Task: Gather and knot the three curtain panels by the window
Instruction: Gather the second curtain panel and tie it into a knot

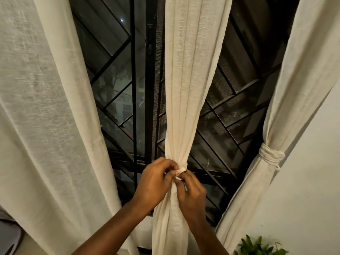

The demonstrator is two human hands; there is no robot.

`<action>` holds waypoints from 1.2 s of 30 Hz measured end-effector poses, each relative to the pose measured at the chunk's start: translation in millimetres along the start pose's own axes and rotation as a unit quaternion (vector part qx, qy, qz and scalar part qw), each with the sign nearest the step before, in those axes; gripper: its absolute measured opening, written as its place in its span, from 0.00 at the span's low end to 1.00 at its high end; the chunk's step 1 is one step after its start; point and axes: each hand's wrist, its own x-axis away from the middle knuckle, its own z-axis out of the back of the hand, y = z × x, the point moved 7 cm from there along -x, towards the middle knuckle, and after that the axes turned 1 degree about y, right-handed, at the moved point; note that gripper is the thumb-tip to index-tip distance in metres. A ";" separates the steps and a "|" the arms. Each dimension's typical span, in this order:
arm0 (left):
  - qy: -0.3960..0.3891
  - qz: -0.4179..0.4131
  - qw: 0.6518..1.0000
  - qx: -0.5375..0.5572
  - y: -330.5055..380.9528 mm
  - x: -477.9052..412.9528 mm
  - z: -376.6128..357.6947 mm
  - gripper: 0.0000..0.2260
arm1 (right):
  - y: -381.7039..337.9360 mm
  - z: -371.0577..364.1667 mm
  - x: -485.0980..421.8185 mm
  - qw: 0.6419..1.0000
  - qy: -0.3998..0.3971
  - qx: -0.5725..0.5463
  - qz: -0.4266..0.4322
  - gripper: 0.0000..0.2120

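The middle panel point(189, 89) hangs down the centre of the window point(119, 89), its long axis vertical, gathered to a narrow waist straight ahead of both hands. The left hand point(156, 181) pinches the small knot point(181, 169) from the left. The right hand point(191, 194) pinches it from just below and to the right. The right panel point(294, 89), at the window's right edge, is already wrapped. The left panel point(46, 107) hangs loose at the left edge, nearer the left hand.

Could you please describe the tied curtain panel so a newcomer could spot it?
Three cream panels hang over the dark barred window. Take the right panel, beside the white wall. It alone has a fabric band wound round it; the left panel hangs loose.
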 end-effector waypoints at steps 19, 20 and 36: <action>-0.160 -0.098 0.933 -0.308 -6.2 2.5 -24.9 0.29 | 9.2 9.4 -12.3 1.000 0.019 -0.005 0.013 0.06; -0.165 -0.098 0.930 -0.315 -6.3 0.6 -25.3 0.29 | 11.0 9.2 -12.6 1.000 0.020 -0.014 -0.010 0.06; -0.212 -0.102 0.896 -0.378 -14.4 -7.4 -25.7 0.17 | 23.7 -21.1 -6.3 0.934 -0.167 -0.206 -0.240 0.37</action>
